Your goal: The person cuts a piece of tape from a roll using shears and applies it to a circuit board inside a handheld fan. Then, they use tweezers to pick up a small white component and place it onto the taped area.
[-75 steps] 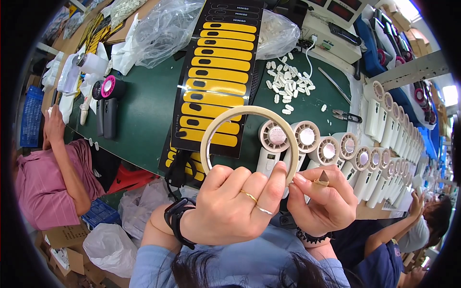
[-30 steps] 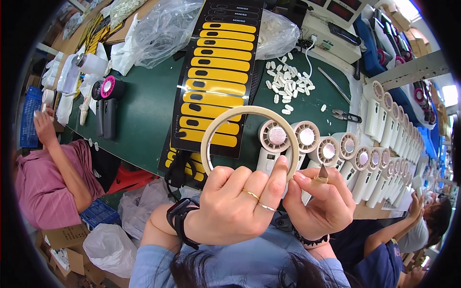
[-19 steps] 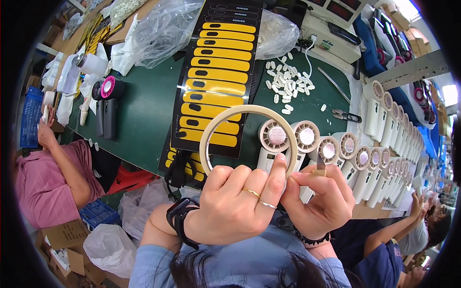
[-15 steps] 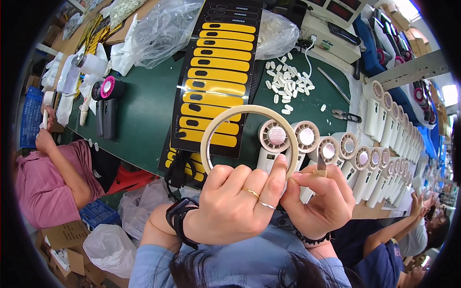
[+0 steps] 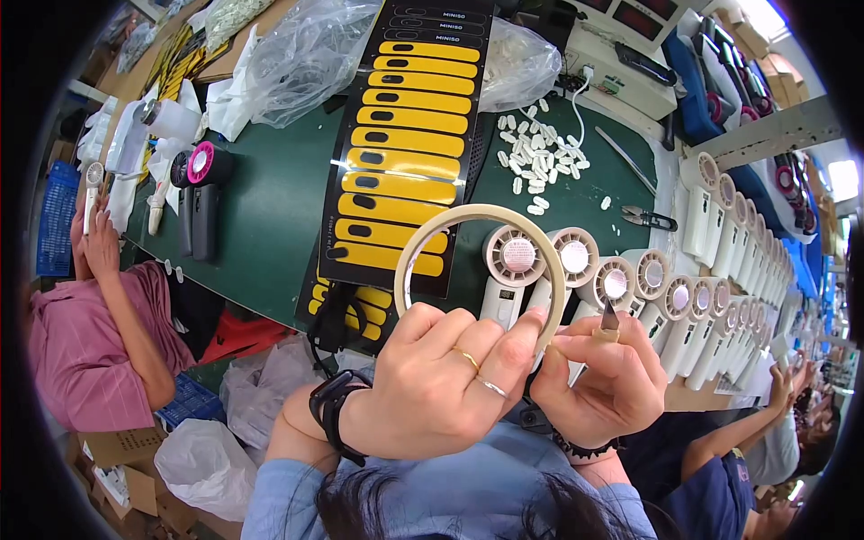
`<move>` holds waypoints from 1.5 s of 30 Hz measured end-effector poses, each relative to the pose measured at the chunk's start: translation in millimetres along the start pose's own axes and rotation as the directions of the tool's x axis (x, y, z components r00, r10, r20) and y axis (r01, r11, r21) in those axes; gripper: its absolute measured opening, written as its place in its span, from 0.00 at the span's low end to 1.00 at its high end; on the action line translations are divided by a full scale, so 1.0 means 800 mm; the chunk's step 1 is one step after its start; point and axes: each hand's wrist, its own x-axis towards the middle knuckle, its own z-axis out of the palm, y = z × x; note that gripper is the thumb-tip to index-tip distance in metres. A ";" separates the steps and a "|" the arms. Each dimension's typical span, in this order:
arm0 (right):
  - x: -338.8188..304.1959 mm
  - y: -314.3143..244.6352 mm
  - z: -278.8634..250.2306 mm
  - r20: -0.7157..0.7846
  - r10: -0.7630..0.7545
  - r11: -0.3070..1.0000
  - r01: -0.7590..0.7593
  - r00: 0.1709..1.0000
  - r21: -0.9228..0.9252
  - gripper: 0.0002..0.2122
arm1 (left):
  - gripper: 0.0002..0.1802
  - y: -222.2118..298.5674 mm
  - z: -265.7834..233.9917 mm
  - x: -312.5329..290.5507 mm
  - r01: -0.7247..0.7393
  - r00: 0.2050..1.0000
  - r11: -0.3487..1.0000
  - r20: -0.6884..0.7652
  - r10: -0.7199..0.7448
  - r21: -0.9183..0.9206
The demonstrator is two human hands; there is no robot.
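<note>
A narrow ring of cream tape (image 5: 474, 212) stands on edge above the bench. My left hand (image 5: 441, 382) is closed on its near rim, with the fingers curled through and around it. My right hand (image 5: 605, 382) is closed round a small pointed blade (image 5: 610, 317) with a pale wrapped grip, its tip pointing up and away. The right thumb and forefinger meet the ring's lower right rim, close to my left fingertips; whether they pinch a tape end is hidden. Just beyond lies a white handheld fan (image 5: 517, 261), partly seen through the ring.
A black sheet with yellow stickers (image 5: 396, 162) spans the green bench (image 5: 270, 180). Small white oval parts (image 5: 540, 148) lie loose near snips (image 5: 650, 218) and tweezers (image 5: 627, 158). Rows of white fans (image 5: 711, 315) fill the right. A dark fan (image 5: 202, 198) lies left, near a co-worker's hand (image 5: 102, 247).
The tape ring and my left fingers have shifted slightly right. The blade now shows a narrower, more slanted tip. At the left, the co-worker's arm has moved, and a white fan shows by their hand.
</note>
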 end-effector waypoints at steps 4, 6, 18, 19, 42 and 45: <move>-0.002 0.001 0.000 -0.019 0.011 1.000 -0.011 1.000 0.018 0.06 | 0.18 -0.002 0.002 0.000 0.002 1.000 0.996 -0.015 -0.003 -0.089; -0.001 0.000 -0.002 -0.011 0.018 1.000 -0.017 1.000 0.023 0.05 | 0.18 -0.002 0.000 0.000 0.014 1.000 0.993 0.005 -0.014 -0.114; 0.000 0.014 -0.017 0.048 0.081 0.970 -0.089 0.996 0.225 0.10 | 0.17 -0.011 -0.011 0.001 0.106 0.990 0.928 0.121 -0.066 -0.357; 0.004 0.011 -0.016 0.056 0.062 0.975 -0.072 0.997 0.210 0.10 | 0.17 -0.010 -0.012 0.002 0.096 0.992 0.937 0.112 -0.061 -0.337; 0.003 0.012 -0.010 0.066 0.108 0.991 -0.113 0.992 0.075 0.09 | 0.21 -0.002 0.004 -0.003 -0.070 0.997 0.962 -0.006 0.075 0.264; 0.003 0.013 -0.010 0.066 0.099 0.992 -0.103 0.993 0.072 0.10 | 0.26 -0.001 0.003 -0.003 -0.060 0.998 0.969 0.016 0.058 0.240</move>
